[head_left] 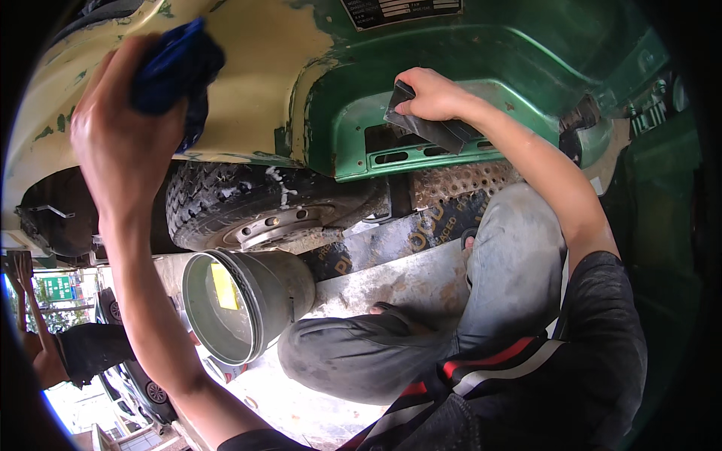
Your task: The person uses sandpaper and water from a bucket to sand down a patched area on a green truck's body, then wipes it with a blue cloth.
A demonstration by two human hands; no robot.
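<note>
My left hand point(124, 128) is raised at the upper left, its fingers closed round a crumpled dark blue cloth point(177, 71). Behind the cloth is the cream-coloured part point(252, 83) of a vehicle body, with green patches along its edges. Whether the cloth touches the panel I cannot tell. My right hand point(432, 96) grips a folded dark grey sheet of sandpaper point(432, 129) at the green body panel point(338, 113). The sandpaper hangs in front of the slotted step recess point(406, 156).
Below the panel sits a muddy wheel with a black tyre point(226, 199). A greenish-grey bucket point(289, 289) with a yellow piece point(224, 286) inside stands by my bent legs point(361, 357). Dark printed sheeting point(391, 240) covers part of the floor. Another person point(83, 349) is at the far left.
</note>
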